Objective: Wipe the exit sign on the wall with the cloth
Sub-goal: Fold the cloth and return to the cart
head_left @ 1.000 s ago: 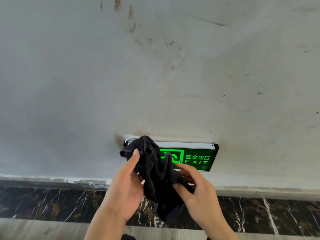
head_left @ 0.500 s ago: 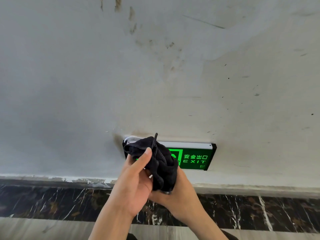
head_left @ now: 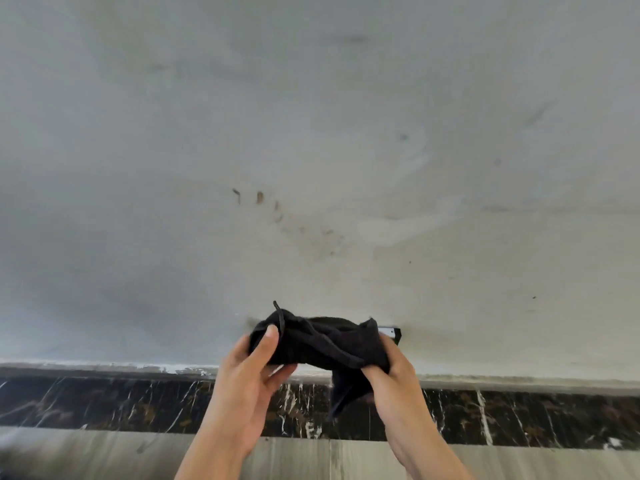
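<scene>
A black cloth [head_left: 322, 344] is stretched sideways between both hands, low on the wall. My left hand [head_left: 249, 382] pinches its left end with the thumb on top. My right hand [head_left: 391, 368] grips its right end, and a loose tail of cloth hangs down below. The exit sign [head_left: 390, 332] is almost wholly hidden behind the cloth; only its silver and black right corner shows. I cannot tell whether the cloth touches the sign's face.
The grey-white wall [head_left: 311, 150] carries brown smudges [head_left: 277, 209] above the sign. Below runs a dark marble skirting [head_left: 104, 403] with white veins, then a grey tiled floor [head_left: 86, 455].
The bunched cloth has been pulled out wide between my hands, and it now covers the green face of the sign. The view has tilted up, so the sign sits lower in the frame.
</scene>
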### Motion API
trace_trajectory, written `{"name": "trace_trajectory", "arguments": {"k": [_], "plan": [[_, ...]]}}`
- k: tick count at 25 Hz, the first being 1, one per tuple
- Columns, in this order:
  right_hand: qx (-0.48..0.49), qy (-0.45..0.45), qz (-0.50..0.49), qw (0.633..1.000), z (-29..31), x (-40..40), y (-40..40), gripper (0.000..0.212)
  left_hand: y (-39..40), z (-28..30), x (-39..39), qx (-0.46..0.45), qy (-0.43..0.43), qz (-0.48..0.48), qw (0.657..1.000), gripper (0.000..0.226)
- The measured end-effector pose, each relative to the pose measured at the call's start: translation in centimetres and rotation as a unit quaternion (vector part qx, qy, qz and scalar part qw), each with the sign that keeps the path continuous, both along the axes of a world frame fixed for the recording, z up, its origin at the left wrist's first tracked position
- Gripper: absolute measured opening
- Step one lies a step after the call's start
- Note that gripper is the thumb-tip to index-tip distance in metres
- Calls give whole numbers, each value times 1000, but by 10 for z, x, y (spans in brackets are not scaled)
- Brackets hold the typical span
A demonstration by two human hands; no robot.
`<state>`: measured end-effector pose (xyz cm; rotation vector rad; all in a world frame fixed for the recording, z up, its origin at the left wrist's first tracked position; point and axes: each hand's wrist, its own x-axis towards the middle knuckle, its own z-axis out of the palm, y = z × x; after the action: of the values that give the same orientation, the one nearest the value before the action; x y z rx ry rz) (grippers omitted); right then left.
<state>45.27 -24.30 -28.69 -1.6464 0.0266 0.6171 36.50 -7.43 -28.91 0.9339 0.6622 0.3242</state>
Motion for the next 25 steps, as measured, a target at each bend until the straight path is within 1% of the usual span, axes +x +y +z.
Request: {"name": "trace_trajectory", "arguments": {"k": [1, 2, 4, 6, 7, 8, 10, 12, 14, 17, 19, 20, 23, 25], "plan": [[64, 41, -24, 997, 26, -3, -1, 54, -5, 16, -4, -30, 8, 0, 1000, 35], [128, 87, -46, 987, 52, -6, -1, 59, -12, 34, -9, -66, 12, -2, 998, 40], [226, 164, -65, 958, 102, -11, 2, 53, -24, 73, -19, -141, 21, -7, 990, 48], [293, 206, -76, 931, 142, -18, 4, 43, -33, 108, -29, -215, 29, -16, 976, 49], [310, 216, -78, 923, 163, -21, 5, 41, -35, 128, -34, -251, 23, -17, 968, 48], [312, 216, -77, 922, 183, -23, 5, 41, -35, 147, -38, -275, 10, -14, 961, 46], [276, 190, -53, 941, 219, -29, 2, 42, -33, 187, -49, -282, -20, 0, 959, 39], [216, 138, 5, 967, 248, -32, -5, 43, -30, 223, -61, -236, -34, 15, 971, 33], [159, 113, 71, 978, 268, -33, -13, 43, -26, 246, -72, -180, -29, 23, 983, 29], [137, 133, 168, 967, 293, -39, -19, 38, -23, 272, -94, -129, -23, 48, 990, 33], [143, 151, 212, 955, 304, -45, -13, 42, -19, 281, -110, -115, -25, 67, 991, 35], [143, 155, 218, 953, 307, -49, -6, 43, -16, 284, -119, -113, -27, 74, 991, 35], [146, 147, 201, 957, 311, -60, 26, 24, -6, 293, -143, -107, -43, 104, 988, 42], [148, 136, 221, 954, 313, -69, 54, 19, 5, 297, -163, -98, -54, 153, 982, 46]]}}
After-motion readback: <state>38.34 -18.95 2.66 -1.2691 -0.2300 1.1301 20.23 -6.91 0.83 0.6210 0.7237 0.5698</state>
